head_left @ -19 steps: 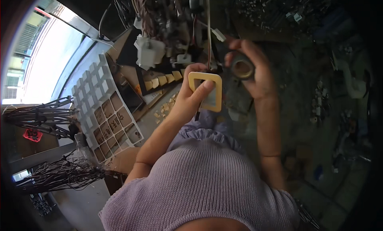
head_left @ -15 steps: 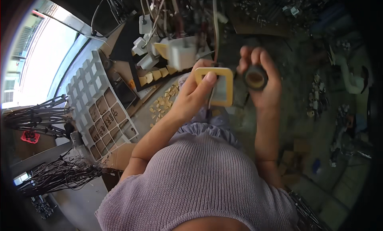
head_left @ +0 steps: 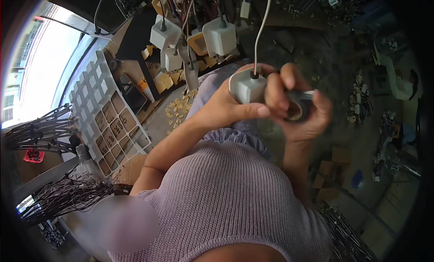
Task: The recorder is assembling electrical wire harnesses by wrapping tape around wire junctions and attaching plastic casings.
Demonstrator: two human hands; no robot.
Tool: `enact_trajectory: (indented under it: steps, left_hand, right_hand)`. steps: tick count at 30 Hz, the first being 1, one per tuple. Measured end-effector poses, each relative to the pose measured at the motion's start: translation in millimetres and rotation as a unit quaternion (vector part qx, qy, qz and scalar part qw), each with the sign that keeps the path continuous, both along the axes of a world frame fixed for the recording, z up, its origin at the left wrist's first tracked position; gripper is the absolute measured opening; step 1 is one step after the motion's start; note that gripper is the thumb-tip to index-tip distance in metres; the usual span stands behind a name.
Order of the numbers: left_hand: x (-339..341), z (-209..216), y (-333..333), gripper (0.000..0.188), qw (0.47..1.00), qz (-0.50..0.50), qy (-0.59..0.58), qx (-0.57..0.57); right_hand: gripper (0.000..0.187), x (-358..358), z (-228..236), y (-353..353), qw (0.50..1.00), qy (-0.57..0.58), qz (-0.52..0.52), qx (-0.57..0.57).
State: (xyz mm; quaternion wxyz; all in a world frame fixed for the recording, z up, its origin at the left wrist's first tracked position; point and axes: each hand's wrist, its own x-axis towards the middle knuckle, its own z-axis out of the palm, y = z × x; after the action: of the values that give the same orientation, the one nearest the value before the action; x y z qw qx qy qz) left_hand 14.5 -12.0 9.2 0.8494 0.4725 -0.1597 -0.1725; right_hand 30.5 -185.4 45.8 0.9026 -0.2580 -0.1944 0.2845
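Note:
In front of my chest, my left hand is wrapped round a white box-shaped plastic housing with a wider flange on its far side. A thin white cable rises from a dark collar on the housing. Right beside it, my right hand grips a dark roll of tape, whose pale core shows between the fingers. A strip at the roll's upper edge catches the light. The right fingers are close to the housing and partly cover it; whether they touch it I cannot tell.
Several similar white housings hang on cables ahead, some with yellow-backed flanges. A white grid tray leans at the left near yellow scraps. Black cable bundles and a red basket lie farther left. Cardboard lies at the right.
The housing has turned from its yellow-rimmed open face to its closed white side. My right hand has brought the tape roll leftward beside it, fingers now curled. The hanging housings have shifted.

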Motion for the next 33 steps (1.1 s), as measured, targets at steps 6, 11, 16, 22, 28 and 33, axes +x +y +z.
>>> enact_trajectory:
  steps: [6,11,16,22,28,33]
  left_hand:
    - [-5,11,2,0.060,0.937,0.190,-0.172,0.236]
    - [-13,18,5,0.061,0.927,0.212,-0.146,0.272]
    - [-14,19,10,0.062,0.918,0.222,-0.165,0.285]
    - [-11,14,13,0.059,0.923,0.210,-0.150,0.285]
    - [-4,11,7,0.054,0.922,0.235,-0.146,0.271]
    - [11,5,6,0.057,0.848,0.321,-0.204,0.370]
  right_hand:
    - [0.054,4,17,-12,0.916,-0.131,-0.162,-0.342]
    - [0.058,14,24,-4,0.853,-0.217,-0.164,-0.446]
    - [0.054,24,42,0,0.787,-0.350,-0.104,-0.496]
    - [0.047,28,52,3,0.753,-0.415,-0.051,-0.508]
    - [0.040,30,56,7,0.684,-0.487,-0.077,-0.538]
    - [0.078,-4,65,30,0.717,-0.322,-0.133,-0.604]
